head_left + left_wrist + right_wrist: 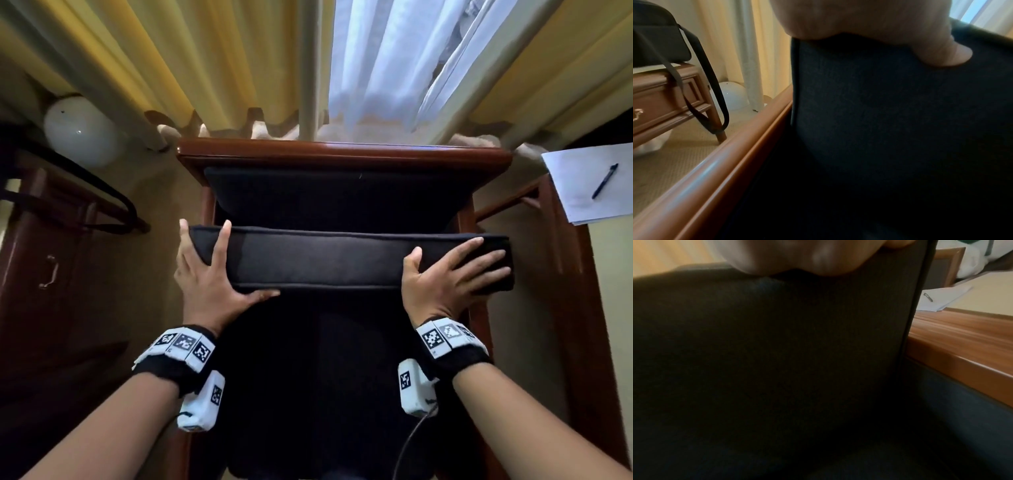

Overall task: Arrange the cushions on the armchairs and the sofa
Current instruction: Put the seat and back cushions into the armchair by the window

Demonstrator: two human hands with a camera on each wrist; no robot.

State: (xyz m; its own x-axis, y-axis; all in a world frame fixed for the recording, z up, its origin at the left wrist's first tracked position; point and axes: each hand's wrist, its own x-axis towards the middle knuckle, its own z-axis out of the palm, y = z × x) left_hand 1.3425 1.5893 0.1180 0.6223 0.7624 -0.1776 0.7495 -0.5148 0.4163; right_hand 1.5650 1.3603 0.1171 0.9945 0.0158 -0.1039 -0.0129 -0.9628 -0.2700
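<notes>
A dark flat cushion (325, 260) stands upright on the seat of a wooden armchair (342, 152), its top edge toward me. My left hand (209, 274) holds its left corner, fingers spread over the top edge and thumb (941, 55) pressed on the front face (879, 113). At the right end my right hand (452, 274) lies flat on the top edge with straight fingers. Behind the cushion is the chair's dark back pad (325, 195), below it the dark seat cushion (308, 377). The right wrist view shows the palm (797, 256) over the cushion's front face (777, 345).
Wooden armrests (725, 170) (962, 345) flank the seat. On the left stand a drawer table (41, 260) with a black bag strap (102, 192) and a white globe (80, 132) on the floor. Paper with a pen (589, 185) lies on the right. Curtains (205, 61) hang behind.
</notes>
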